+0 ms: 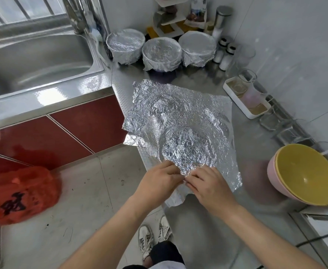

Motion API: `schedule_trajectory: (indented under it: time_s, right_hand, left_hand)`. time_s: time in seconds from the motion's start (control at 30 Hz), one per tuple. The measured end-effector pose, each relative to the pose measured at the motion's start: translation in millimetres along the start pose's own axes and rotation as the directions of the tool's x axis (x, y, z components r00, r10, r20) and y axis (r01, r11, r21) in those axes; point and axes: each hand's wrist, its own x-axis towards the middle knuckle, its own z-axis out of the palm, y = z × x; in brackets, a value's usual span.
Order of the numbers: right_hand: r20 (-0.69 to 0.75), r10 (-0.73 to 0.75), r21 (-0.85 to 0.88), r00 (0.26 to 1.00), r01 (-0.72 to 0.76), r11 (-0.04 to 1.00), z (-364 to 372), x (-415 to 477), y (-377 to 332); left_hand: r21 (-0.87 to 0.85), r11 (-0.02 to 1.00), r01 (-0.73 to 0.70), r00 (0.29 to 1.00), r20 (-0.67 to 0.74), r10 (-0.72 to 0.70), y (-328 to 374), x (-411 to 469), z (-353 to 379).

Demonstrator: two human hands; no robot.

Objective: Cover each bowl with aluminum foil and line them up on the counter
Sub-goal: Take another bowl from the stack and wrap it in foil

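Left hand (159, 181) and right hand (209, 185) close together at near edge of crumpled foil sheets (178, 117), fingertips almost touching, both pinching foil edge. Foil sheets lie spread on steel desk (207, 220), overlapping, one corner hanging past desk edge. Three foil-covered bowls (161, 53) in row at back of desk, right of sink (39, 59). Yellow bowl (299, 167) nested in pink bowl (275, 181), uncovered, right of foil. Red plastic bag (19, 195) on floor, left.

White tiled wall (295, 35), steel sink (33, 61) under barred window (23, 12), red cabinet doors (72, 129), grey floor tiles (93, 191)
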Motion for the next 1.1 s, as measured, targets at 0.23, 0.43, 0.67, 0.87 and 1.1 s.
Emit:
schedule_trajectory:
  time_s: [0.23, 0.43, 0.67, 0.87, 1.1]
  right_hand:
    - [-0.040, -0.007, -0.114, 0.999, 0.002, 0.993, 9.9, 1.2, 1.7]
    - [-0.060, 0.033, -0.122, 0.998, -0.040, 0.992, 16.0, 12.5, -11.3]
    - [-0.125, 0.179, -0.086, 0.976, -0.191, 0.978, 22.8, 30.3, -35.0]
    - [-0.004, 0.239, 0.171, 0.971, -0.235, 0.957, 12.9, 33.4, -26.8]
    - [0.023, 0.149, 0.184, 0.989, -0.151, 0.971, 8.8, 26.1, 1.5]
  left_hand:
    - [-0.001, 0.998, -0.060, 0.998, -0.025, 0.060, -5.5, 1.2, 7.8]
    - [0.010, 1.000, -0.018, 0.998, -0.059, 0.019, -13.7, -2.3, 8.6]
    - [-0.027, 0.995, 0.093, 0.994, -0.063, -0.094, -28.3, -4.8, 0.4]
    - [-0.019, 0.985, 0.169, 0.984, -0.053, -0.170, -30.8, -8.5, -5.2]
    - [0.020, 0.994, 0.105, 0.994, -0.027, -0.104, -23.8, 4.5, -5.2]
